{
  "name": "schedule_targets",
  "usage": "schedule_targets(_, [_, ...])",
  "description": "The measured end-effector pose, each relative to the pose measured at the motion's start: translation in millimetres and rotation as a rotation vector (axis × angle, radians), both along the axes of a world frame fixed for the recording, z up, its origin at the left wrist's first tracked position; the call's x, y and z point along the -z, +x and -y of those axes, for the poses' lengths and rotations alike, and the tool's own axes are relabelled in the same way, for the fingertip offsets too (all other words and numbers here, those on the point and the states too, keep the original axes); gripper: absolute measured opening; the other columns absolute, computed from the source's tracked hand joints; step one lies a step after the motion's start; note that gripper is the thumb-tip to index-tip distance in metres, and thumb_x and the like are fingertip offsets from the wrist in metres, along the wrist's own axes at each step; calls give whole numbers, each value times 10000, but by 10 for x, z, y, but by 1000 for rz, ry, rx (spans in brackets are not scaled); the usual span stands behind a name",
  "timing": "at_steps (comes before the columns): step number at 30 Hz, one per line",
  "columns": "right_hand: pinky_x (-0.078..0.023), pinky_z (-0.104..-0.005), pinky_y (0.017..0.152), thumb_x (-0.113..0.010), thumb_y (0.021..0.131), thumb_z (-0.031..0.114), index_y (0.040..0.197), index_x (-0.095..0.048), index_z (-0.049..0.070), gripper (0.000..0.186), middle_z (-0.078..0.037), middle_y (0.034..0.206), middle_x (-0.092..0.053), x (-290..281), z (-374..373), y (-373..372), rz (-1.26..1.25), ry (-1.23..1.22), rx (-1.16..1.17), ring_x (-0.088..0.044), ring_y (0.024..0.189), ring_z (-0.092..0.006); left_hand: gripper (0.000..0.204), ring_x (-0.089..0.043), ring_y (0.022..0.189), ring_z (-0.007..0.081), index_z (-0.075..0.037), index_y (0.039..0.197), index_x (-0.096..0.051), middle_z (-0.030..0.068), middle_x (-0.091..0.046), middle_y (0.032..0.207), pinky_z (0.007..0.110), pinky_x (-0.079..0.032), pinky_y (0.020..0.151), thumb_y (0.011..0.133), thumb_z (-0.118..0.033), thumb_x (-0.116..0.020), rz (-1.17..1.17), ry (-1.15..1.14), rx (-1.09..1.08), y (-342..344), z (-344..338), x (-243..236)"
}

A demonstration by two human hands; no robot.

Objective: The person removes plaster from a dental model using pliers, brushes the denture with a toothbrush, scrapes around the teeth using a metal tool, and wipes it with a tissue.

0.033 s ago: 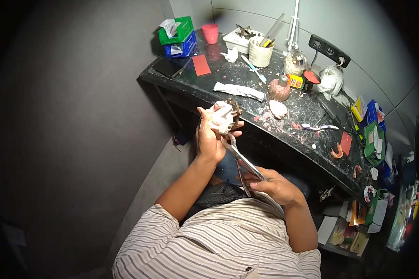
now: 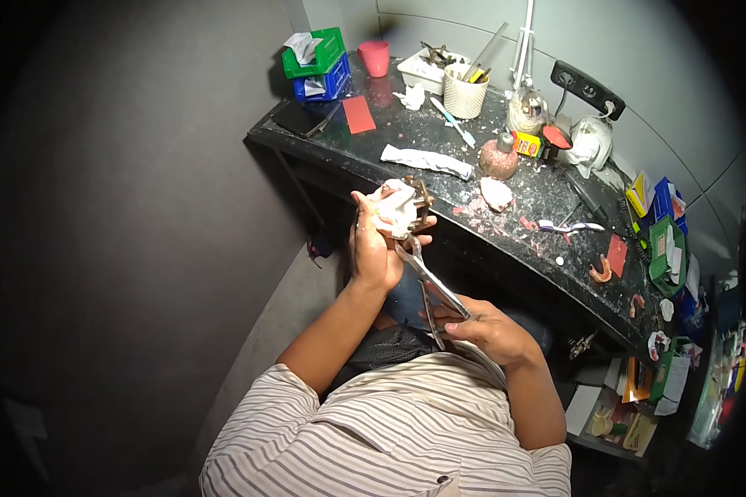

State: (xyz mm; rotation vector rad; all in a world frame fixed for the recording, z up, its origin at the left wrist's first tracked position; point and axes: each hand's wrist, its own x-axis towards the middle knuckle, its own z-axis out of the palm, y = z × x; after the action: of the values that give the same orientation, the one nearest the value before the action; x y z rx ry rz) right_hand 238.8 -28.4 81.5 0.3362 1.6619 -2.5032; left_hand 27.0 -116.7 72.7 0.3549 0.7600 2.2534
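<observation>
White plaster cast in half-curled left hand; right hand grips spread pliers, seemingly nipping plaster; next squeeze wants steadiness.

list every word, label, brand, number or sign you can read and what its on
Nothing is clear enough to quote.
Small yellow, red and green box: print too small to read.
Yellow and white box at right: any print too blurred.
White paper sheet at lower right: any writing too small.
Silver metal pliers: none readable.
</observation>
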Motion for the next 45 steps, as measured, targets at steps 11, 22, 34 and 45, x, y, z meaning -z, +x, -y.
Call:
schedule_targets(11, [-432,-330,1037,-590,867,28,1404,-515,-53,549,-145,1297,-627,-24,81,-2,49,-106,53,-585,1185,-205,764,-708,596,331,-36,1350,-419,217,-675,1007,372,-616,478,992,-693,-265,-217,-64,-159,119,-40,31])
schedule_targets(22, [-468,-414,1031,-559,878,38,1447,-457,-38,583,-193,1340,-590,96,39,1,41,-261,14,-588,1228,-271,762,-676,526,311,-38,1336,-431,239,-673,989,353,-581,426,998,-692,-234,-267,-133,-190,164,-61,2])
schedule_targets(34, [-490,-417,935,-546,1023,222,1406,-512,43,424,-153,1284,-632,120,185,-179,183,-377,118,-627,1118,-226,659,-539,393,198,-82,1247,-478,130,-638,780,278,-392,308,1005,-671,-310,-141,-275,-359,211,-148,102])
schedule_targets(45, [-462,-260,692,-676,842,100,1043,-684,-2,227,-51,890,-674,217,426,-360,264,-202,171,-608,784,-124,609,-483,368,204,-90,1261,-466,187,-632,766,290,-370,309,1033,-623,-280,-184,-198,-440,127,-32,93])
